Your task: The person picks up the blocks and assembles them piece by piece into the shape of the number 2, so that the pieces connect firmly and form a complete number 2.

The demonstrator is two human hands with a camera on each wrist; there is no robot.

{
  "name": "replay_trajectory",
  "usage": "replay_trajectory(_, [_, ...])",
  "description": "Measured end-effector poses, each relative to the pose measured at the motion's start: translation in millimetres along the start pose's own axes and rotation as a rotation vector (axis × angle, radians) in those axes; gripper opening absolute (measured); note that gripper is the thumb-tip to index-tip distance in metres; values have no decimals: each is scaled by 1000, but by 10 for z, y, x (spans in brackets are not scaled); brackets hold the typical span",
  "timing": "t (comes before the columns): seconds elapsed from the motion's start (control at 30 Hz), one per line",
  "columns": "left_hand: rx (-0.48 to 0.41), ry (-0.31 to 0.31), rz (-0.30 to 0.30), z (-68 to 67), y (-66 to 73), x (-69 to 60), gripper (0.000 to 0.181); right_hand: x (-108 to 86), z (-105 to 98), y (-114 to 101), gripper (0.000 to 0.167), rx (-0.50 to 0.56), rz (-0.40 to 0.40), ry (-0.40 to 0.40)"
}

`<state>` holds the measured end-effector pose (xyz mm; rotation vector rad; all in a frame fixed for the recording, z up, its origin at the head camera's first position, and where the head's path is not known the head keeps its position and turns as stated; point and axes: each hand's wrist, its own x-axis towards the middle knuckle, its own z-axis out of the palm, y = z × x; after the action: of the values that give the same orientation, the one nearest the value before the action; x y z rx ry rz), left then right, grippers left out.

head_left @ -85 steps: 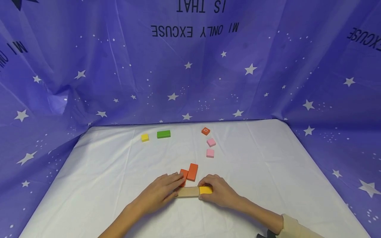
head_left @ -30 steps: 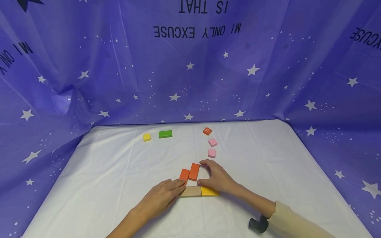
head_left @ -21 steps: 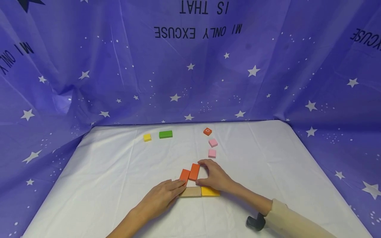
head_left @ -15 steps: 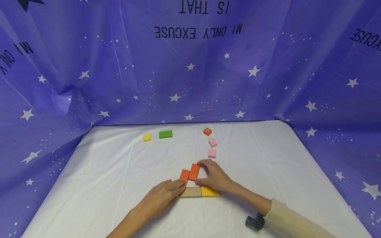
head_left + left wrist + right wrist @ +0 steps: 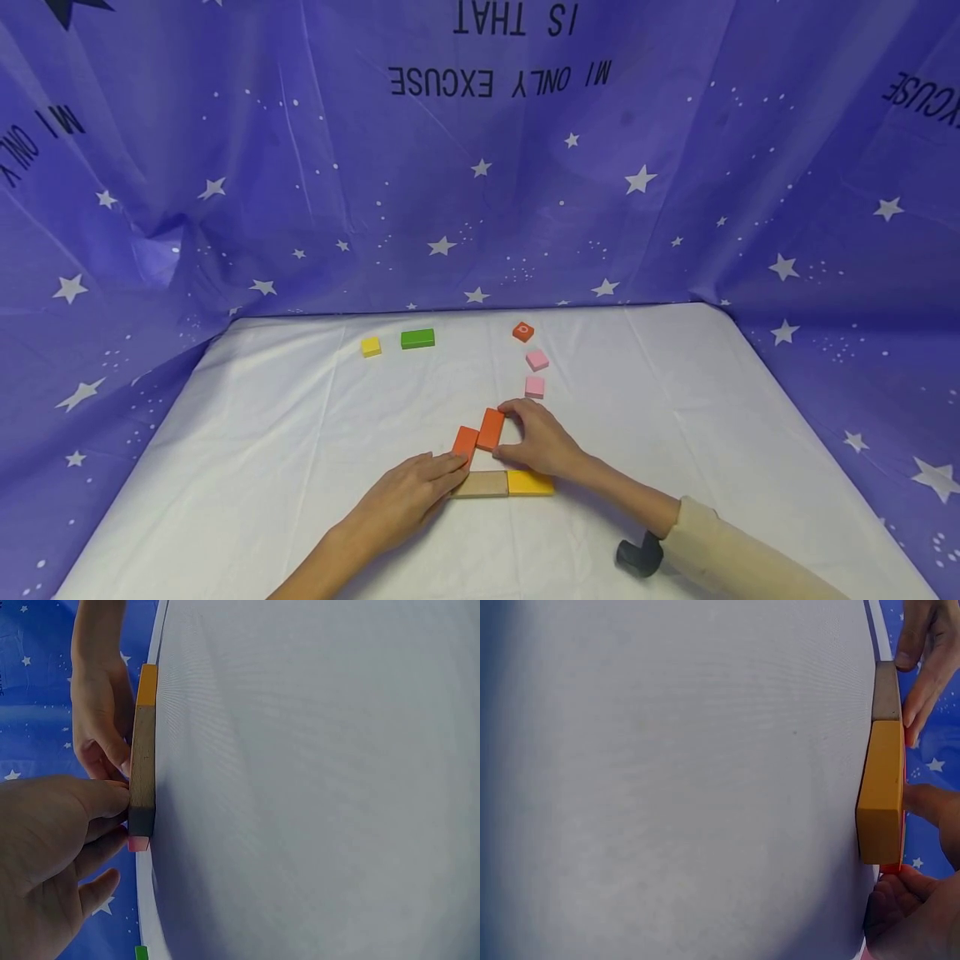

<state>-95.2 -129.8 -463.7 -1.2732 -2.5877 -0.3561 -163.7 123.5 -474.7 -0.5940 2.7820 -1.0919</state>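
In the head view my right hand (image 5: 543, 439) pinches an orange-red rectangular block (image 5: 491, 429) by its ends, thumb near and forefinger far. A second orange-red block (image 5: 465, 446) lies touching it on the left. My left hand (image 5: 405, 496) rests its fairly straight fingers over that block's near end and the left end of a plain wooden block (image 5: 480, 484). A yellow-orange block (image 5: 530, 483) abuts the wooden one, forming a row. In the right wrist view the yellow-orange block (image 5: 881, 784) hides most of the pinched one.
Farther back on the white-covered table (image 5: 300, 450) lie a small yellow block (image 5: 371, 347), a green block (image 5: 417, 338), a small red block (image 5: 522, 332) and two pink blocks (image 5: 535, 387). A dark rounded object (image 5: 639, 557) shows by the right sleeve. A purple star-patterned cloth (image 5: 480, 208) surrounds the table.
My right hand has let go of the yellow-orange block and moved to the right-hand orange-red block, which has now shifted slightly away from me. My left hand has stayed nearly in place.
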Motion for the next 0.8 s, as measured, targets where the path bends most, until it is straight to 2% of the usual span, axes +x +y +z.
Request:
replay_trajectory(0.3, [0, 18, 11, 8, -2, -6, 35, 57, -17, -13, 58, -23, 20, 26])
replay_trajectory(0.63, [-9, 23, 15, 7, -1, -4, 35, 97, -53, -11, 57, -20, -15, 39])
replay_trajectory(0.8, [-10, 31, 16, -1, -4, -3, 36, 130, -66, 2, 58, -21, -8, 47])
